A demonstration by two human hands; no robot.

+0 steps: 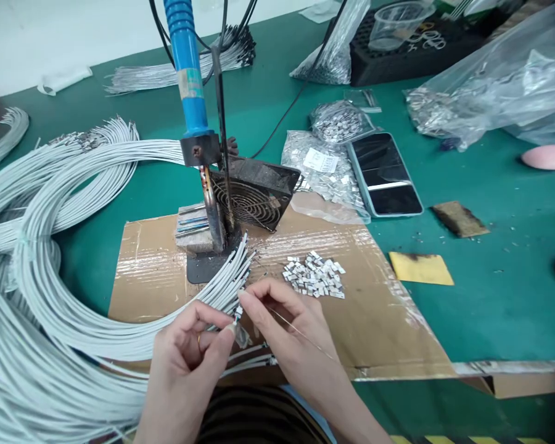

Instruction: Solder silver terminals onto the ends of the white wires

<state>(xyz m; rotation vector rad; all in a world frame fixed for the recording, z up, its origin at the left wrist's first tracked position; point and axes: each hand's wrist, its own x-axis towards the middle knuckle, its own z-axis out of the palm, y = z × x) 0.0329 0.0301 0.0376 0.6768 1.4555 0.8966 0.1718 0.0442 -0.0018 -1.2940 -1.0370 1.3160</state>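
Over the front of the cardboard, my left hand (189,354) pinches the end of a white cable between thumb and forefinger. My right hand (291,324) is closed, its fingertips at a small white connector (238,312) on that cable end. A thin solder wire (300,333) runs through the right hand's grip. Just behind my hands lie the other ends of the white cable bundle (226,280). Small white and silver connector pieces (315,275) lie in a loose pile to the right. A soldering iron with a blue handle (189,80) stands fixed upright, its bent tip pointing down.
Behind the iron leans a black fan (259,191). Large coils of white cable (32,246) fill the left side. A phone (386,176), bags of metal parts (324,166), a yellow sponge (420,269) and a brown sponge (460,219) lie on the green mat to the right.
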